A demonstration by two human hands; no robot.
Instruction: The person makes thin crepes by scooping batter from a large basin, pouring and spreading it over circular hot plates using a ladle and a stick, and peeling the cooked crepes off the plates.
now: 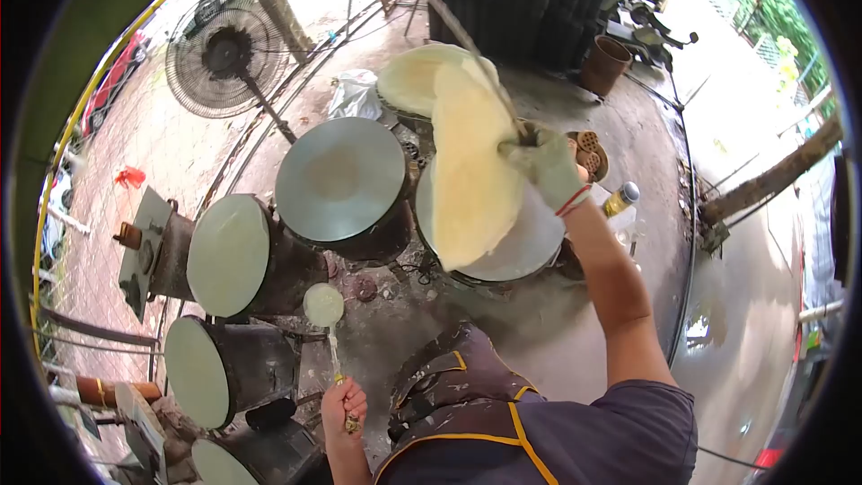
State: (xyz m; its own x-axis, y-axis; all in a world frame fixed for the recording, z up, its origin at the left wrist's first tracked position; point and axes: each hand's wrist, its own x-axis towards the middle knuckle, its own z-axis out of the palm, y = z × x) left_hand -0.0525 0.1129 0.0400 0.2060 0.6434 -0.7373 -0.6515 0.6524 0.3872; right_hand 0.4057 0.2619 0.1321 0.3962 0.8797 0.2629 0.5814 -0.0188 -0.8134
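Observation:
My left hand (345,406) is closed round the handle of a ladle (323,305), whose round bowl holds pale batter. My right hand (545,162), in a light glove, grips a long thin stick (462,36) pointing away from me. A large, thin yellowish crepe (476,184) hangs by the stick and my gloved fingers, over a round griddle (530,242). Whether those fingers pinch the crepe too I cannot tell. Behind it lies another pale crepe (413,76). Left of it sits a grey griddle (341,180) with a damp-looking centre.
Pale, batter-coated griddles (229,256) (196,373) stand on dark stoves at the left. A large fan (226,54) is at the back left. Perforated briquettes (588,153) and a can (621,199) lie to the right, with a brown bucket (605,66) farther back.

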